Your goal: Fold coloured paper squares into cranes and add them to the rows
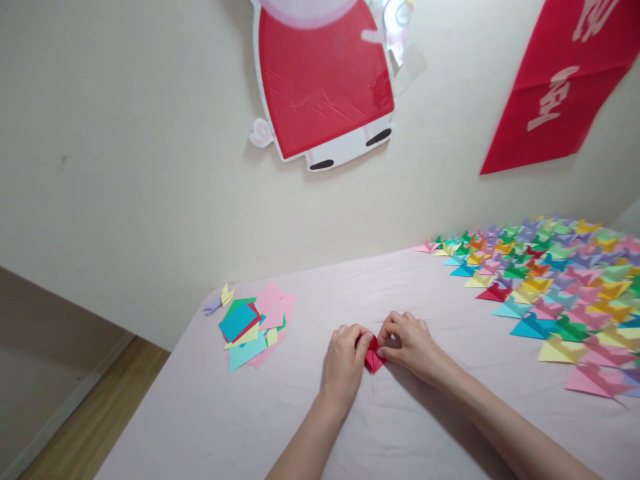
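left hand (345, 357), right hand (411, 339): both pinching creased, angular red paper (373, 361); flat paper sheets (241, 323) near far-left corner of wrinkled cloth (210, 407).

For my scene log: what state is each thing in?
Small red paper piece: folded, held.
Left hand, right hand: pinching its sides.
Flat multicoloured paper sheets: loosely piled.
Multicoloured folded paper figures: in rows.
Yellow paper piece, purple paper piece: folded.
Pale pink cloth: spread, wrinkled.
Red rectangular banner: hanging, creased.
Large red cutout: wall-mounted.
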The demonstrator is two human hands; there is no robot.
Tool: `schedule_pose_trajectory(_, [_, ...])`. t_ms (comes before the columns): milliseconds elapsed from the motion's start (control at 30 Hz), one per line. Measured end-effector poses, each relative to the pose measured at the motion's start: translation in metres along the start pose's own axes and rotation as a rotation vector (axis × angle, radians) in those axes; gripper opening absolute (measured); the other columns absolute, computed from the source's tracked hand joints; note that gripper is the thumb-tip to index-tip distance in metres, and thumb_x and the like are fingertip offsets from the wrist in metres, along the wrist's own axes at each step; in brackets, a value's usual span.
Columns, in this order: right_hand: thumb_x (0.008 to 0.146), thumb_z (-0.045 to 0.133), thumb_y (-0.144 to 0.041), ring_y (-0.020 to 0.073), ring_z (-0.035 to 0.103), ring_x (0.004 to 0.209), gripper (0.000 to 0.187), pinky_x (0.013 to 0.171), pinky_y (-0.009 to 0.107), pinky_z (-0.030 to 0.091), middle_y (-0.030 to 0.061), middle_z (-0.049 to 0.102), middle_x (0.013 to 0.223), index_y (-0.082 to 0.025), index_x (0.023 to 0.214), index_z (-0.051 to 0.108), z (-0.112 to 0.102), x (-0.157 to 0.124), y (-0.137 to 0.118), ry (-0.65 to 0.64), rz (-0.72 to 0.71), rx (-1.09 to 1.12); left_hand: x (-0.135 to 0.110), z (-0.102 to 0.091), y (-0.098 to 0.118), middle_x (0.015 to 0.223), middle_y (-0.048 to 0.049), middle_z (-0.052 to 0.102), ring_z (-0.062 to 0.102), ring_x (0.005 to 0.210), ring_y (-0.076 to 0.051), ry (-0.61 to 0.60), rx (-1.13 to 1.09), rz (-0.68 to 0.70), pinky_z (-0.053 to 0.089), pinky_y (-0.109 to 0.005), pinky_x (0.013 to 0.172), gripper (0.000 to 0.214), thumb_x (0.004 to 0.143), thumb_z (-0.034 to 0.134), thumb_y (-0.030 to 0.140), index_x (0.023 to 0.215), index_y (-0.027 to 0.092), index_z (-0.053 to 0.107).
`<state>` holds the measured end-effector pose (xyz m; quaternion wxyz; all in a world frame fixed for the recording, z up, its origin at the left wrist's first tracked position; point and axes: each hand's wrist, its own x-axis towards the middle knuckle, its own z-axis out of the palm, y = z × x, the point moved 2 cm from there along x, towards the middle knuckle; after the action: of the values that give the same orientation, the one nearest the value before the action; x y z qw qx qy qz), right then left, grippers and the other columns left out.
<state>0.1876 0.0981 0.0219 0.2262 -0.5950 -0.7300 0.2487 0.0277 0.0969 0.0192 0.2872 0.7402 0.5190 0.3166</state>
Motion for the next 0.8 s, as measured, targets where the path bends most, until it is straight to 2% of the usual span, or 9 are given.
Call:
schedule_pose_trajectory(100, [0.075,0.069,-0.019,0.0260,0.053,0.092,0.007,0.083,0.041,0.035,0.0030,0.066,0.090,-0.023,0.070,0.067,0.002,0.000,0.001,0.029,-0.001,0.013,0.001,-0.001,-0.001,0.081,-0.0007,0.065,0.057,0.082,-0.020,-0.002,-0.040,-0.007,0.039,-0.030,0.075,0.023,0.097,0.048,0.025,0.081,0.022,0.063])
schedule_pose_trajectory(267, [0.078,0.066,-0.021,0.0261,0.052,0.094,0.005,0.085,0.041,0.037,0.0032,0.066,0.091,-0.024,0.075,0.067,0.002,0.002,0.006,0.087,-0.011,0.056,0.000,-0.001,-0.002,0.089,-0.0004,0.068,0.059,0.086,-0.020,-0.023,-0.035,0.059,0.041,-0.031,0.079,0.015,0.095,0.051,0.019,0.089,0.023,0.065])
schedule_pose_trajectory(433, [0.078,0.062,-0.017,0.0257,0.053,0.094,0.013,0.087,0.041,0.037,0.0028,0.068,0.093,-0.026,0.076,0.071,-0.002,0.005,0.010,0.002,-0.040,0.082,0.000,0.001,-0.003,0.088,-0.0004,0.068,0.059,0.086,-0.020,-0.012,0.005,0.028,0.042,-0.031,0.079,0.014,0.093,0.053,0.016,0.087,0.023,0.065])
schedule_pose_trajectory(533, [0.084,0.058,-0.023,0.0250,0.054,0.093,0.017,0.087,0.041,0.037,0.0029,0.069,0.092,-0.028,0.076,0.073,-0.005,0.006,0.012,-0.050,-0.065,0.114,0.001,0.001,-0.002,0.087,-0.0007,0.068,0.060,0.084,-0.020,-0.009,0.031,0.007,0.042,-0.030,0.076,0.014,0.093,0.054,0.017,0.086,0.022,0.065])
schedule_pose_trajectory(633, [0.086,0.058,-0.032,0.0252,0.054,0.091,0.020,0.085,0.041,0.037,0.0035,0.069,0.089,-0.027,0.074,0.073,-0.005,0.007,0.012,-0.027,-0.047,0.104,0.002,0.000,-0.001,0.087,-0.0008,0.068,0.060,0.083,-0.020,-0.011,0.054,0.006,0.042,-0.030,0.076,0.014,0.093,0.054,0.017,0.086,0.022,0.065])
schedule_pose_trajectory(800, [0.084,0.061,-0.035,0.0249,0.053,0.090,0.019,0.084,0.041,0.036,0.0037,0.069,0.087,-0.025,0.071,0.072,0.001,0.007,0.012,0.014,-0.029,0.078,0.002,0.000,0.001,0.088,-0.0003,0.069,0.060,0.084,-0.019,-0.009,0.058,0.010,0.042,-0.030,0.077,0.014,0.093,0.051,0.018,0.087,0.023,0.063])
